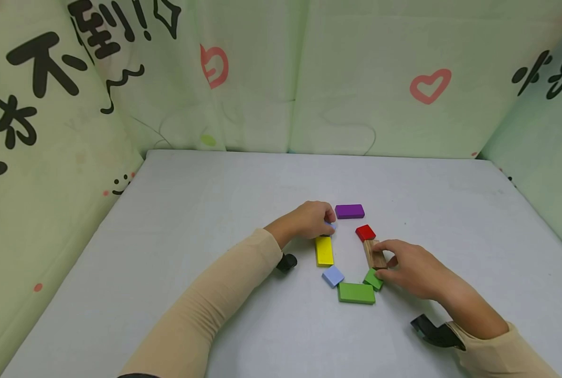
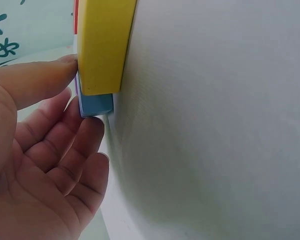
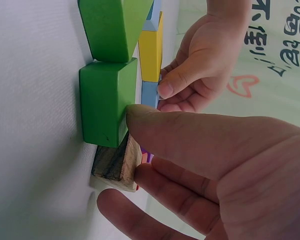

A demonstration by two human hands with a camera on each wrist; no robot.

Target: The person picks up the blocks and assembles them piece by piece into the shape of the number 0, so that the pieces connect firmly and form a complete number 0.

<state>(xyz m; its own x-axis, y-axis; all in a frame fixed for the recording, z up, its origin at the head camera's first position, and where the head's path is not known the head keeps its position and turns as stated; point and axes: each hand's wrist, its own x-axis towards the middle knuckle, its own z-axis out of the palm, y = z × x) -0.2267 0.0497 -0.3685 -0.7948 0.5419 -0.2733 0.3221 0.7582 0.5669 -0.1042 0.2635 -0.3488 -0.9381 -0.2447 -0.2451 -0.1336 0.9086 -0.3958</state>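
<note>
My left hand (image 1: 313, 219) pinches a small light-blue block (image 2: 96, 104) at the far end of a yellow block (image 1: 324, 252). Its thumb lies along the edge where the two meet. On the other side, my right hand (image 1: 415, 268) has its thumb on a small green block (image 3: 107, 102) and a fingertip on a wooden block (image 1: 374, 255); its other fingers are loosely spread. A red block (image 1: 365, 232) touches the wooden block's far end. Nearer me, a long green block (image 1: 356, 293) and another light-blue block (image 1: 332, 276) continue the rough ring.
A purple block (image 1: 349, 211) lies apart beyond the others, to the right of the left fingertips. Everything sits on a white-covered table (image 1: 205, 210). Pale green printed cloth (image 1: 356, 79) hangs at the back and both sides.
</note>
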